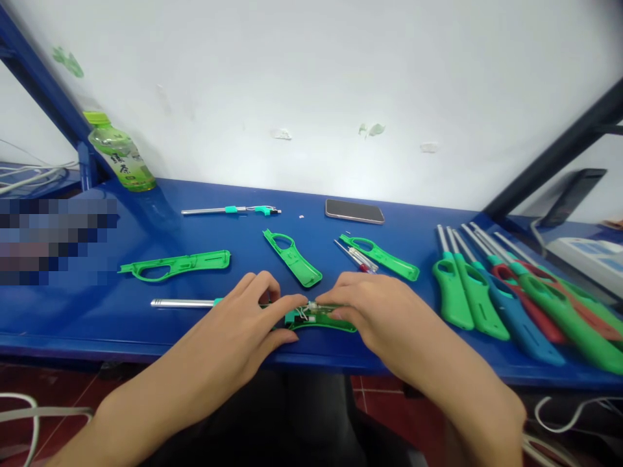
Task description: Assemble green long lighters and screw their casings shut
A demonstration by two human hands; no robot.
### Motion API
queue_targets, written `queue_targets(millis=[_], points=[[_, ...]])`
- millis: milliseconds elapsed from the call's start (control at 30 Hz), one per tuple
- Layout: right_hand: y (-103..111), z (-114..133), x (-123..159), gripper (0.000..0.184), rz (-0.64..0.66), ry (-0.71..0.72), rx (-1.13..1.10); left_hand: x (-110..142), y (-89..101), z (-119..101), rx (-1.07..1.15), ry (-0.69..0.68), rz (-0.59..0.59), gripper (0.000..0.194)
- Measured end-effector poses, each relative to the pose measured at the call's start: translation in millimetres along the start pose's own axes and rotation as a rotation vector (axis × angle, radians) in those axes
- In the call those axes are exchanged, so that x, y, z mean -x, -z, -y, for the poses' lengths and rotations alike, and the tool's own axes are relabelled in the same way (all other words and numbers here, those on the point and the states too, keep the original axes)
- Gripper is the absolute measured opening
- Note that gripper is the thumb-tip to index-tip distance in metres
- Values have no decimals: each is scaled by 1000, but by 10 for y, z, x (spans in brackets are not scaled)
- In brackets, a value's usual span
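Observation:
An opened green lighter (318, 318) with a long metal tube (182, 303) lies near the front edge of the blue bench (97, 324), its small inner parts exposed. My left hand (253, 318) is closed on its left part, fingers pinched at the middle. My right hand (374, 311) is closed on its right part, fingertips meeting the left hand's over the inner parts. Just behind lie green shell halves (292, 257) (380, 255) and a small screwdriver (356, 257).
Another green shell half (176, 265) lies at left, a bare tube with teal parts (228, 210) further back. A phone (354, 211) lies by the wall, a green bottle (121, 154) at back left. Several assembled lighters (506, 292) lie in a row at right.

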State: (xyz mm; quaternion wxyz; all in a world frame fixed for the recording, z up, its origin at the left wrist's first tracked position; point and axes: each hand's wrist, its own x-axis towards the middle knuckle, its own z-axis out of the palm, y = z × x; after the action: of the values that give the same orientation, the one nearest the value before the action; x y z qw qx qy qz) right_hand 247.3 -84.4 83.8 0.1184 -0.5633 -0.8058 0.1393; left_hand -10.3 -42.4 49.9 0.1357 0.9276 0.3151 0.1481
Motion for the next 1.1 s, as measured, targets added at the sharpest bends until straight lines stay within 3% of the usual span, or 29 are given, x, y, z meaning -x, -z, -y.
queue_targets(millis=[367, 600, 1100], points=[[-26, -11, -13, 27, -3, -13, -72, -12, -13, 32, -6, -6, 18, 35], [-20, -54, -15, 34, -13, 9, 13, -19, -9, 9, 18, 10, 4, 31], [7, -81, 28, 37, -30, 77, -90, -24, -13, 21, -12, -31, -14, 32]])
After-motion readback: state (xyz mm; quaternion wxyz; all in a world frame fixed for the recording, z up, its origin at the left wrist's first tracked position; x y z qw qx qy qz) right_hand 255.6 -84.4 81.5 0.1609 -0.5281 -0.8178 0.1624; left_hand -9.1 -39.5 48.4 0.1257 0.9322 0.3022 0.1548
